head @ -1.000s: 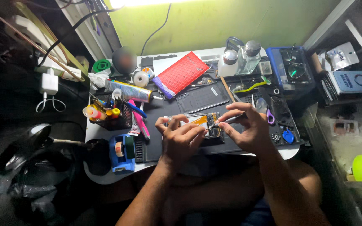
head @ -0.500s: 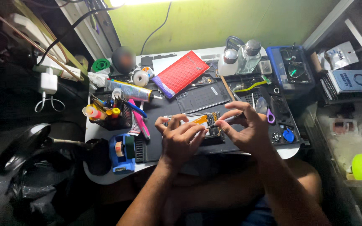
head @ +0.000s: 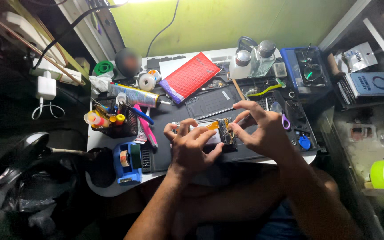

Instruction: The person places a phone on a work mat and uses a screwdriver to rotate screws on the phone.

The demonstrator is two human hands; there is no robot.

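Note:
An opened phone [head: 218, 131] with its insides and an orange flex strip showing lies on a dark work mat [head: 210, 104] in the middle of a small white table. My left hand [head: 192, 146] grips the phone's left end, fingers curled over it. My right hand [head: 263, 131] touches the phone's right end, thumb and forefinger pinched at its edge, the other fingers spread. What sits between those fingertips is too small to tell.
A red padded envelope [head: 191, 75], a spray can [head: 134, 94], a pot of tools [head: 112, 120], a blue tape dispenser [head: 127, 162], two bottles [head: 252, 62], a blue box [head: 310, 66] and tweezers crowd the table. Shelves stand at right, a dark bag at left.
My right hand's fingers have shifted slightly at the phone's right end. The phone and my left hand stay where they were.

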